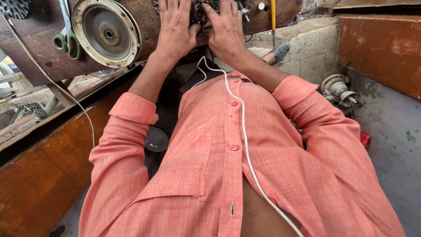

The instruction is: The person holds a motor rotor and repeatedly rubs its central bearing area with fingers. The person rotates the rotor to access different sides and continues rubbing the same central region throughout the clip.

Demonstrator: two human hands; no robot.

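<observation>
Scissors (66,41) with green handles are lying leftmost on the brown workboard (39,52), beside a round metal disc (106,33). The left hand (176,30) is pressing flat, fingers extended, against a small dark component (198,13); the right hand (226,28) is curling around it from the other side. The white cable (243,136) is hanging close and is likely to snag. The component is largely hidden, and could slip from the grip.
</observation>
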